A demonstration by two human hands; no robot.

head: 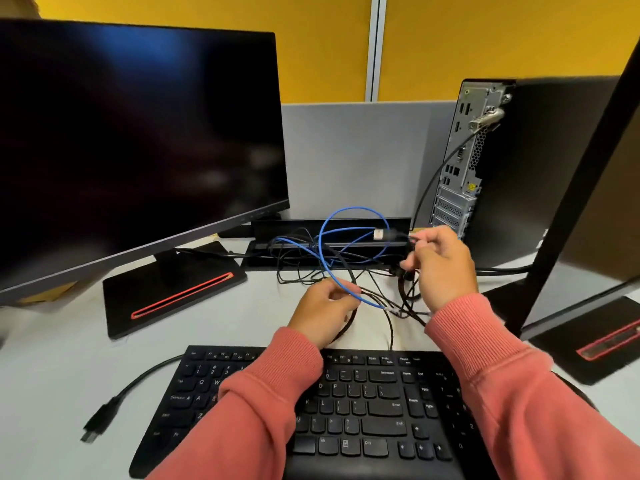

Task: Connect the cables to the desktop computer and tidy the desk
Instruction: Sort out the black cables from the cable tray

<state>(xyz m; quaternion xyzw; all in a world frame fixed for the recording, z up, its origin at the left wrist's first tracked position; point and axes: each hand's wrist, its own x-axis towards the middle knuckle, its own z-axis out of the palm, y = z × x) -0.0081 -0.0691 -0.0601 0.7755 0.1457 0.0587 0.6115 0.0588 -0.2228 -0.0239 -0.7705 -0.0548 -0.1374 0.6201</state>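
Yellow wall panels (207,15) rise at the rear, joined by a pale vertical post (375,46). A grey partition screen (353,157) stands below, directly behind the white desk surface (62,358).

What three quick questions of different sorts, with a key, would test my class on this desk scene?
1. True or false: the left hand holds the blue cable.
2. Which side of the tower faces the camera? A front, B rear ports, C top.
3. Fill in: the loose black plug lies left of the ____.

Key: 1 true. 2 B. 3 keyboard.
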